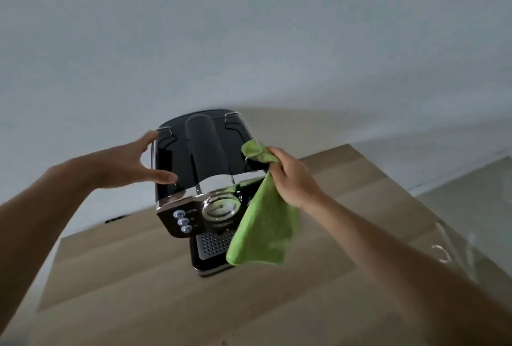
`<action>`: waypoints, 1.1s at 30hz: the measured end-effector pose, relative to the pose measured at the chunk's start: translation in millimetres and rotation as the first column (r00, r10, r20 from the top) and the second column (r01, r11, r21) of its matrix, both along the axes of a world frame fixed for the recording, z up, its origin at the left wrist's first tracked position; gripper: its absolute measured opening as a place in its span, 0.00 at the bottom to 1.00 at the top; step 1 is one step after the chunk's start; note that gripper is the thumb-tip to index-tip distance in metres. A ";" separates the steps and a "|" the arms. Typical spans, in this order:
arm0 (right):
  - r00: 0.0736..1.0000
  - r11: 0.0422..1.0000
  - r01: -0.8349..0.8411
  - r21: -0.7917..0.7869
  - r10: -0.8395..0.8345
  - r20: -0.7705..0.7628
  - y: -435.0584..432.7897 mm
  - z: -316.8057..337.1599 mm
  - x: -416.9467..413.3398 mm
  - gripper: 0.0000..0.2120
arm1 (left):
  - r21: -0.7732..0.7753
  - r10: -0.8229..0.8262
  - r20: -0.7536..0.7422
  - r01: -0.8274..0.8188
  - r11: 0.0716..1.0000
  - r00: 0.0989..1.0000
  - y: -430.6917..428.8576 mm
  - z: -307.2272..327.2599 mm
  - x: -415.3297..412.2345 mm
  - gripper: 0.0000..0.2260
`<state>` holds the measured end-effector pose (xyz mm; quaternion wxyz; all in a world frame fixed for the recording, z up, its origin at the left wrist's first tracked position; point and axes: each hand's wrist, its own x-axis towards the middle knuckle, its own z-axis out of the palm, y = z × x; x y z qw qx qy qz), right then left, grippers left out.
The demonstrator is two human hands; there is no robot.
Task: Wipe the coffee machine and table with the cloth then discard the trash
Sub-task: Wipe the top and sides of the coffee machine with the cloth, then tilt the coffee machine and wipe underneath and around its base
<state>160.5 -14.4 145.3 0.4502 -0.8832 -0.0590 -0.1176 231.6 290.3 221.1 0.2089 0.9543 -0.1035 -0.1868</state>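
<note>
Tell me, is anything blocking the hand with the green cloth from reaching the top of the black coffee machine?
Nothing visible does. The right hand holds the green cloth at the right edge of the black and chrome coffee machine, whose glossy top is bare. The left hand is open at the machine's left edge, clear of that path.

Plain pale wall (249,27) (evenly, softly lit) behind; pale glossy floor (471,187) at right.

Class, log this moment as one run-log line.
left hand: open at machine | right hand: holds cloth | table: unwiped
</note>
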 end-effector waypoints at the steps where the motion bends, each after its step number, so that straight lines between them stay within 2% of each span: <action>1: 1.000 0.999 0.018 -0.030 -0.019 -0.009 -3.6 -4.2 -4.9 0.16 | 0.000 0.004 0.000 -0.004 1.000 1.000 0.6 -1.0 0.6 0.64; 8: 0.992 0.978 0.072 -0.198 -0.092 -0.091 -27.1 -50.7 -38.2 0.11 | -0.015 0.016 0.002 -0.016 1.000 1.000 -1.7 -2.1 -2.4 0.64; 12: 0.993 0.911 0.071 -0.405 -0.105 -0.062 -44.6 -98.2 -56.4 0.18 | -0.009 0.007 -0.013 -0.007 1.000 1.000 -2.2 -2.2 -2.5 0.66; 15: 0.988 0.878 0.062 -0.474 -0.121 -0.094 -51.3 -141.2 -73.6 0.24 | 0.005 0.015 -0.010 -0.015 1.000 1.000 -3.0 -1.9 -0.9 0.66; 18: 0.956 0.828 -0.019 -0.560 -0.148 -0.251 -53.5 -175.2 -90.6 0.27 | 0.031 0.013 -0.012 -0.013 0.999 1.000 -1.8 -2.6 2.2 0.67; 21: 0.908 0.790 -0.103 -0.605 -0.174 -0.382 -51.0 -198.1 -109.4 0.25 | 0.047 0.015 -0.023 -0.014 0.999 1.000 -0.8 -2.2 4.9 0.67; 25: 0.860 0.701 -0.128 -0.702 -0.275 -0.431 -56.2 -230.6 -118.3 0.23 | 0.060 0.022 -0.032 -0.020 0.998 0.999 -1.7 -1.3 6.2 0.66; 29: 0.860 0.741 -0.149 -0.655 -0.229 -0.455 -50.1 -207.3 -116.7 0.25 | 0.090 0.024 -0.028 -0.021 0.996 0.999 -1.7 -0.1 6.6 0.65; 31: 0.874 0.799 -0.060 -0.598 -0.247 -0.418 -51.9 -195.2 -109.0 0.26 | 0.066 0.016 -0.026 -0.015 0.998 1.000 -4.7 0.6 2.5 0.66; 33: 0.893 0.864 0.048 -0.501 -0.262 -0.367 -50.6 -164.3 -89.2 0.26 | -0.023 0.016 -0.022 -0.016 1.000 1.000 -7.4 -3.0 -3.2 0.67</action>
